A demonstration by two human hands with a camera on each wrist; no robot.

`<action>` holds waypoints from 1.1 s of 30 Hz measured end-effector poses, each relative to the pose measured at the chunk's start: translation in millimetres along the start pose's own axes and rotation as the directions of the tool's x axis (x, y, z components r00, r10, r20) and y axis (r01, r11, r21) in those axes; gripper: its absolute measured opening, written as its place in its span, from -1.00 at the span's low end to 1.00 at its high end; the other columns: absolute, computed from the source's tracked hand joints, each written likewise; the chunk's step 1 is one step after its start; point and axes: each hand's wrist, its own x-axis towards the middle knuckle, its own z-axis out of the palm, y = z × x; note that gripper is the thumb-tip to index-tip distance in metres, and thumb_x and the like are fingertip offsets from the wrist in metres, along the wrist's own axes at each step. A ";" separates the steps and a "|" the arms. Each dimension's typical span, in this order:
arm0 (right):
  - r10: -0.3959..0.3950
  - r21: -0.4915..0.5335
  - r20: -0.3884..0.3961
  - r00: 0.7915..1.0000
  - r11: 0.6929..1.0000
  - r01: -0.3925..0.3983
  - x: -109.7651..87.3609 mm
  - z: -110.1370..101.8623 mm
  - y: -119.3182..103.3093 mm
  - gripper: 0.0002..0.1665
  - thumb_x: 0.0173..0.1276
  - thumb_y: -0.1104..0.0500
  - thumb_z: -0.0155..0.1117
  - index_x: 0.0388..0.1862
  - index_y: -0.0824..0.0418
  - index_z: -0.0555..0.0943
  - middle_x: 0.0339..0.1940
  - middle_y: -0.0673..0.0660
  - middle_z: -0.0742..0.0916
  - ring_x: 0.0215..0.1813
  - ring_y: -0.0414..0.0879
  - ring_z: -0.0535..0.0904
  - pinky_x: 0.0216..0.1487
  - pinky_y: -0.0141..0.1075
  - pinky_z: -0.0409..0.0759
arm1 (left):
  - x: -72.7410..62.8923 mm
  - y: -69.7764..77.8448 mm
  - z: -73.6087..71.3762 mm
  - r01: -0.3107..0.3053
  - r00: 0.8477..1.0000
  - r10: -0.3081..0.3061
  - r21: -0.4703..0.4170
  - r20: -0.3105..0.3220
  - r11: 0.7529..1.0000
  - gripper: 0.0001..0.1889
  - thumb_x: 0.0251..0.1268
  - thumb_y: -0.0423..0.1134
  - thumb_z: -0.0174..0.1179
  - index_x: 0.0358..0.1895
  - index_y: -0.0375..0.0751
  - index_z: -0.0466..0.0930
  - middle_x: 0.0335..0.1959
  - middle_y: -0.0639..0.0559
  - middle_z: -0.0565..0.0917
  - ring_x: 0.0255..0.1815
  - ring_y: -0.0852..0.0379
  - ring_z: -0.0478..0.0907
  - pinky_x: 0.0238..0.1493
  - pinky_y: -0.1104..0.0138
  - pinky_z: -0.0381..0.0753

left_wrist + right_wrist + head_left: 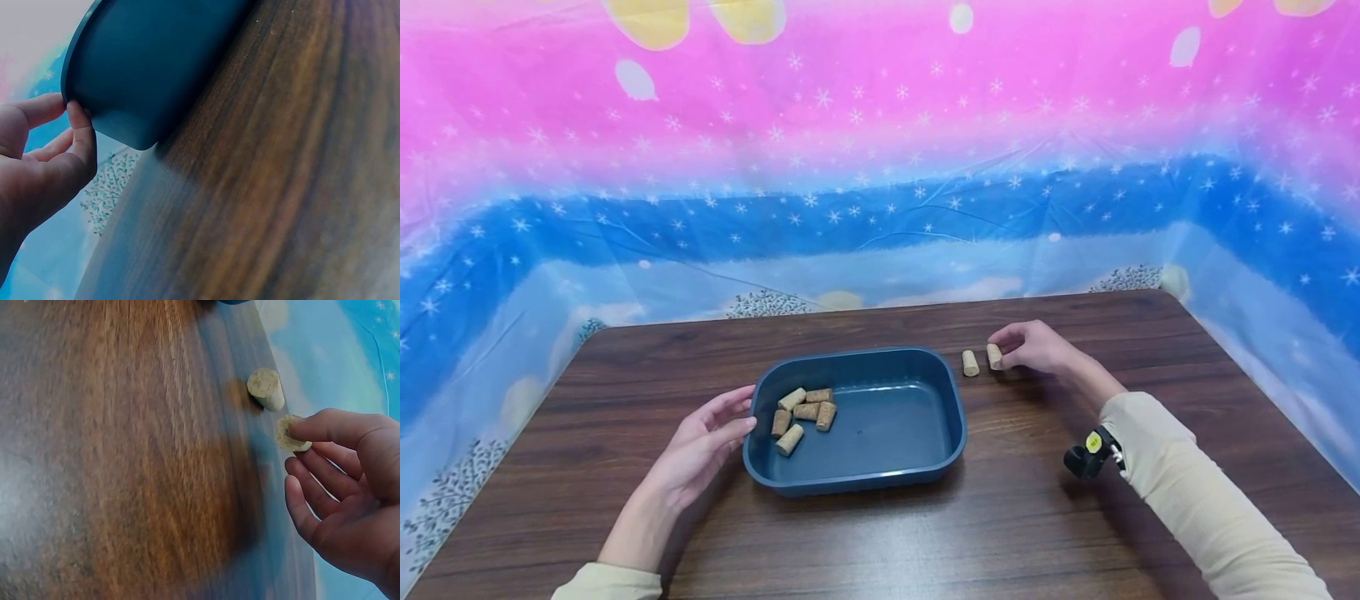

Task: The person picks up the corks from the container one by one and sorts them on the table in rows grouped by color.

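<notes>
A dark blue plastic tub (865, 479) stands on the table with several corks (807, 411) grouped at its left end. My left hand (696, 442) pinches the tub's left rim between thumb and fingers; the left wrist view shows the same hand (53, 150) at the rim. Beyond the tub's right side, my right hand (1037, 346) pinches a pale cork (994, 357) between thumb and fingertips. Just left of it another pale cork (970, 363) stands upright on the table. In the right wrist view the thumb of my right hand (350, 487) presses the held cork's end (286, 439).
Dark brown wood forms the table top (1000, 533). Behind and beside it hangs a pink and blue cloth (880, 167) with snowflakes. A black wrist-worn device (1086, 457) sits at my right sleeve.
</notes>
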 end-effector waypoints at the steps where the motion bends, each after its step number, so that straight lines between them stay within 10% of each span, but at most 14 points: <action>1: 0.003 0.001 0.001 1.000 1.000 -0.003 -0.1 0.0 1.2 -0.51 0.18 0.34 0.32 0.13 0.43 0.54 0.04 0.34 0.64 0.11 0.16 0.52 0.09 -0.08 0.47 | -0.1 0.0 0.0 0.000 1.000 0.000 0.000 0.000 1.000 -0.37 0.41 -0.37 0.10 0.45 -0.43 0.06 0.27 -0.25 0.24 0.04 0.23 0.50 0.07 0.45 0.49; 33: 0.024 0.090 -0.003 1.000 0.996 -0.023 -0.6 2.8 18.2 -0.45 0.22 0.30 0.37 0.19 0.44 0.50 0.09 0.36 0.60 0.21 0.22 0.44 0.18 -0.02 0.42 | -0.8 0.0 -0.4 0.009 1.000 -0.009 -0.011 -0.008 1.000 -0.37 0.41 -0.35 0.11 0.45 -0.41 0.08 0.23 -0.21 0.28 0.03 0.20 0.50 0.07 0.44 0.49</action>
